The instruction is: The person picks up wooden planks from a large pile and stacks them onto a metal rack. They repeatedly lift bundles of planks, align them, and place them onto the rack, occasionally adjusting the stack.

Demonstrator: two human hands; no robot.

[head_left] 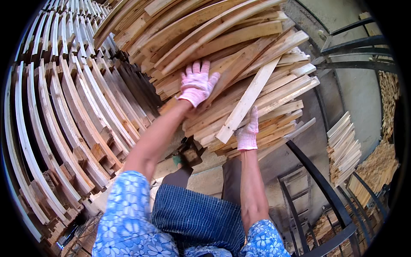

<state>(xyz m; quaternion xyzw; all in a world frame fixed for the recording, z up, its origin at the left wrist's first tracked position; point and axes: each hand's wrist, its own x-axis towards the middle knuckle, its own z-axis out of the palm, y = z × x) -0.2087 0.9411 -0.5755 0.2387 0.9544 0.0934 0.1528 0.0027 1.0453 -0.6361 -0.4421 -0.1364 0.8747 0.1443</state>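
Note:
A large heap of loose wooden planks (239, 38) lies in front of me, its boards crossing at different angles. My left hand (198, 83), in a pink and white knitted glove, rests on the heap with its fingers spread. One pale plank (252, 98) slants over the pile toward me. At its near end is my right hand (249, 130), gloved the same way, with the thumb up along the plank's right side. The other fingers go out of sight beneath this plank, and the hand appears to grip it.
Tall stacks of evenly spaced planks (55, 124) fill the left side. To the right stand black metal frame bars (321, 184), close to my right forearm. Beyond them, a smaller bundle of planks (343, 143) lies on the grey floor (274, 175).

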